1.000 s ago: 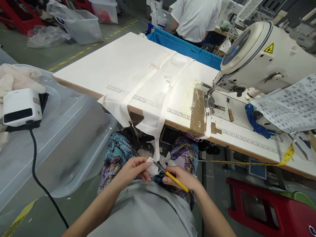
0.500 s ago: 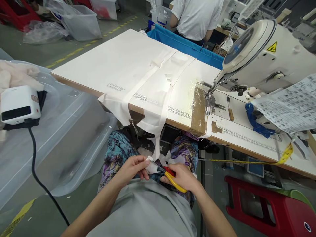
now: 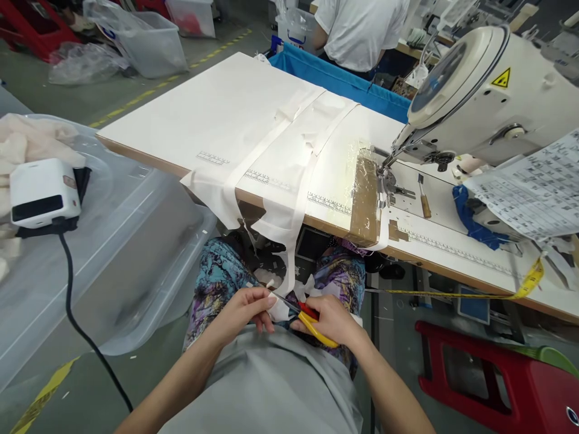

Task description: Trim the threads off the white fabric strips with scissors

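Observation:
Over my lap, my left hand (image 3: 242,310) pinches the end of a white fabric strip (image 3: 281,308). My right hand (image 3: 332,319) grips small yellow and red snips (image 3: 312,322), their blades against the strip where my left fingers hold it. The strip hangs down from a white fabric piece (image 3: 280,175) draped over the front edge of the sewing table (image 3: 181,132). The sewing machine (image 3: 479,102) stands on the right of the table.
A clear plastic bin (image 3: 113,253) stands at my left, with a white device (image 3: 43,193) and its black cable on it. A red stool (image 3: 493,380) is at the lower right. A yellow tape measure (image 3: 529,280) hangs off the table. Another person in a white shirt (image 3: 362,30) stands beyond a blue bin.
My right hand has shifted its hold on the snips, so a red part now shows, and the blades have moved in closer to the strip end.

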The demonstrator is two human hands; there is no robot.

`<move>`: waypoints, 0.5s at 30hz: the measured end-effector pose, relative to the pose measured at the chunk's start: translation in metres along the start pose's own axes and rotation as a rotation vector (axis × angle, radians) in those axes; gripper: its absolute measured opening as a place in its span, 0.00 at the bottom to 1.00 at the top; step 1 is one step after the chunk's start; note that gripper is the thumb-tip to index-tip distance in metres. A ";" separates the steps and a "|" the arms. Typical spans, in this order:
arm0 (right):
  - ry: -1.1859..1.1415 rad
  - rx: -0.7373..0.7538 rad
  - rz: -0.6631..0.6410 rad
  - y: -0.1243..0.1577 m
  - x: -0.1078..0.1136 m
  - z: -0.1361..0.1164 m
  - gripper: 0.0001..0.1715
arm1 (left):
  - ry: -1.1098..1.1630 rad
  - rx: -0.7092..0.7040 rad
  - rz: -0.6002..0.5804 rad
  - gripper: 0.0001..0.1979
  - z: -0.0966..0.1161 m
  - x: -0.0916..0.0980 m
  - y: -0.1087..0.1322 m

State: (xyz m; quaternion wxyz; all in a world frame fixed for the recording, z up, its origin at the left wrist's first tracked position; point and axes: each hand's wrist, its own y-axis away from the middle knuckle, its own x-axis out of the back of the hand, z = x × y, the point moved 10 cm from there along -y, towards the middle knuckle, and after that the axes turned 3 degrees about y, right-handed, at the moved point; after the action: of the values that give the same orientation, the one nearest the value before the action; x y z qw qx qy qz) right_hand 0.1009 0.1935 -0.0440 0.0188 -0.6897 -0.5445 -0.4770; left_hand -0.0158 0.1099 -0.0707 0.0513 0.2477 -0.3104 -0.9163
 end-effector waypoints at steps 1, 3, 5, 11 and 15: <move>-0.025 -0.006 0.011 0.000 0.000 0.002 0.32 | -0.011 0.002 0.005 0.25 -0.001 0.000 -0.001; -0.104 -0.002 0.064 0.000 0.001 0.003 0.29 | -0.039 0.008 0.013 0.26 -0.007 -0.004 -0.003; -0.243 0.032 0.137 -0.002 0.001 0.000 0.23 | -0.047 0.019 -0.007 0.28 -0.014 -0.016 -0.007; -0.581 0.046 0.347 -0.008 -0.003 0.001 0.06 | -0.273 -0.076 -0.141 0.22 0.021 -0.042 -0.018; -0.584 0.016 0.394 0.002 0.000 0.007 0.07 | -0.928 -0.647 0.252 0.12 0.173 -0.029 -0.017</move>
State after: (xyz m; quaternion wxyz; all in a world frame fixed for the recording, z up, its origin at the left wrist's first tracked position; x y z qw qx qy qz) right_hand 0.1073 0.1966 -0.0467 -0.0406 -0.8886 -0.3872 -0.2427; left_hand -0.0731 0.2250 0.0497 0.0919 -0.2470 -0.0317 -0.9641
